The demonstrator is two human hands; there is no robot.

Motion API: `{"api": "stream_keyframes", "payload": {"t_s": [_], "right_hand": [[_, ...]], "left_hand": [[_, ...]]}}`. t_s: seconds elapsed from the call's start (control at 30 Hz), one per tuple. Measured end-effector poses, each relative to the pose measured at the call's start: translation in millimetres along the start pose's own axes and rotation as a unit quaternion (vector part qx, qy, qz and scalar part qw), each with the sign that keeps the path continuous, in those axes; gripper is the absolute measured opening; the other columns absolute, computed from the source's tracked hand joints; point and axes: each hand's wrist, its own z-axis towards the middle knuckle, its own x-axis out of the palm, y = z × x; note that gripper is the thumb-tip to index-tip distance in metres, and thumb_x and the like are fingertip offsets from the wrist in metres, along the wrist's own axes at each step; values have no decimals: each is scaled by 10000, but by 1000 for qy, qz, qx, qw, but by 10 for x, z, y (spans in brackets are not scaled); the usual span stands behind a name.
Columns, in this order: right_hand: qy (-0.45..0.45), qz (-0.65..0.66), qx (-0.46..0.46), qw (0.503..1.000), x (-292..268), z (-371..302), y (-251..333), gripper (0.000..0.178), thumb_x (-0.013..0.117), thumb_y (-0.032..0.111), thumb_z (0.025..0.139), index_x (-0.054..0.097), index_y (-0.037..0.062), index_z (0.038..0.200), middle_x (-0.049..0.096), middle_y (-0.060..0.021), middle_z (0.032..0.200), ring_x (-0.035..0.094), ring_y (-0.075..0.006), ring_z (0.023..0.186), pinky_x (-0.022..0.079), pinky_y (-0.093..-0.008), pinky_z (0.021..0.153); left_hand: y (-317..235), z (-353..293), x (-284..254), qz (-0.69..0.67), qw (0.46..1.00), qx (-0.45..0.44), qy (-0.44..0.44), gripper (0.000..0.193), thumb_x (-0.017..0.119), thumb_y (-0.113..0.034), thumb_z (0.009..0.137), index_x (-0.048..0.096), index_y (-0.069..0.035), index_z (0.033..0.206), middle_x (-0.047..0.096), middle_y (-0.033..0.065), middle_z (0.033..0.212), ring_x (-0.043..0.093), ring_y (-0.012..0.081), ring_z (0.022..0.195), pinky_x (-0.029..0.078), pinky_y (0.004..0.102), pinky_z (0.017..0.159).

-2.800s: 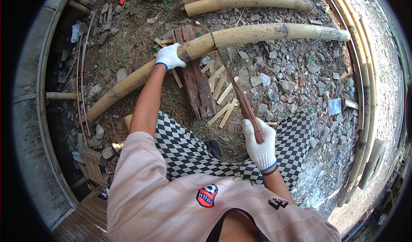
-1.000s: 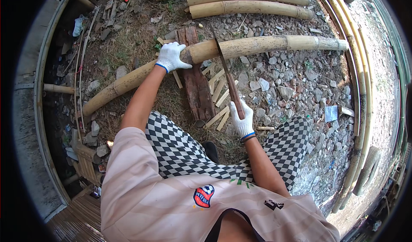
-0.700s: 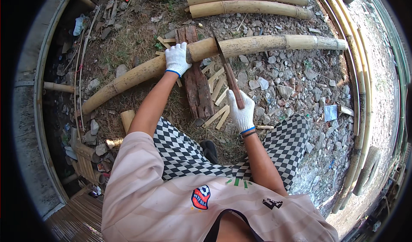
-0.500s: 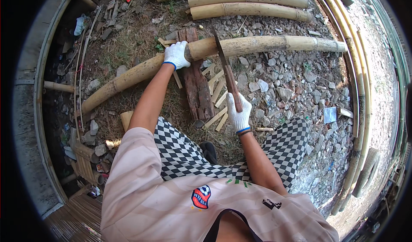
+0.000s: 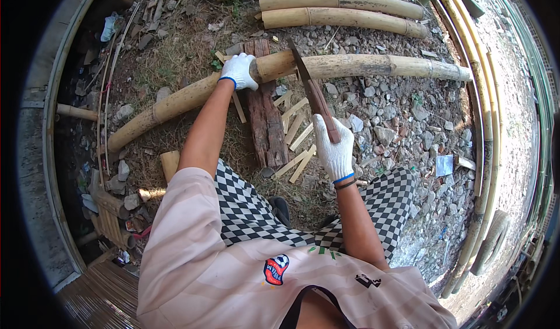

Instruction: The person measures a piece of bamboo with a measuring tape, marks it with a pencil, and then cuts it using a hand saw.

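Observation:
A long bamboo pole (image 5: 361,66) lies across a dark wooden block (image 5: 265,124) on the gravel. My left hand (image 5: 239,71), in a white glove, grips the pole just left of the block. My right hand (image 5: 333,148), also gloved, holds the brown wooden handle of a machete (image 5: 312,92). Its blade tip rests against the pole a little to the right of my left hand. Pale split bamboo strips (image 5: 297,139) lie scattered beside the block, between my hands.
Three shorter bamboo poles (image 5: 344,18) lie beyond the long one. Thin bent bamboo canes (image 5: 490,130) curve along the right side. Stones and litter cover the ground; bamboo scraps (image 5: 111,212) are piled at lower left. My knees in checked trousers are below.
Earlier my right hand held the machete drawn back near my knee. It has since swung forward so the blade meets the pole. My left hand shifted slightly right along the pole.

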Motion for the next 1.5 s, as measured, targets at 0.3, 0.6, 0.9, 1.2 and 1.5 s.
{"api": "stream_keyframes", "payload": {"t_s": [0.3, 0.6, 0.9, 1.2, 1.5], "right_hand": [[31, 25, 83, 996, -457, -591, 238, 300, 676, 275, 1058, 737, -18, 1048, 653, -116, 697, 565, -156, 614, 507, -337, 621], [60, 21, 93, 994, -615, -633, 491, 322, 659, 281, 1071, 736, -26, 1012, 615, -45, 662, 543, -88, 631, 460, -300, 578], [64, 60, 110, 990, -387, -205, 287, 396, 636, 336, 1086, 707, -32, 960, 558, -19, 638, 482, -86, 628, 417, -313, 566], [61, 6, 34, 998, -551, -189, 508, 393, 656, 341, 1069, 728, -37, 986, 555, -53, 635, 454, -97, 614, 418, -319, 561], [85, 93, 66, 990, -972, -144, 619, 412, 616, 387, 1100, 638, 66, 842, 526, 16, 569, 477, -63, 417, 361, -237, 378]], "left_hand": [[-8, -53, 14, -15, 1000, 6, -20, 872, 912, -422, 524, 660, -161, 1317, 656, 150, 1302, 625, 368, 1237, 525, 466, 1082], [54, -135, 118, -19, 999, 4, -38, 842, 903, -414, 543, 662, -175, 1313, 658, 138, 1282, 634, 363, 1225, 531, 470, 1077], [96, -144, 196, -24, 998, 3, -63, 833, 911, -421, 544, 650, -171, 1295, 647, 124, 1298, 629, 355, 1219, 530, 483, 1072], [-54, -37, 20, -50, 998, -29, 15, 821, 907, -402, 529, 678, -149, 1275, 671, 144, 1290, 645, 375, 1227, 543, 467, 1069], [-86, -51, 68, -49, 997, -16, -50, 784, 892, -412, 551, 677, -140, 1255, 662, 154, 1285, 642, 374, 1221, 539, 472, 1072]]}}
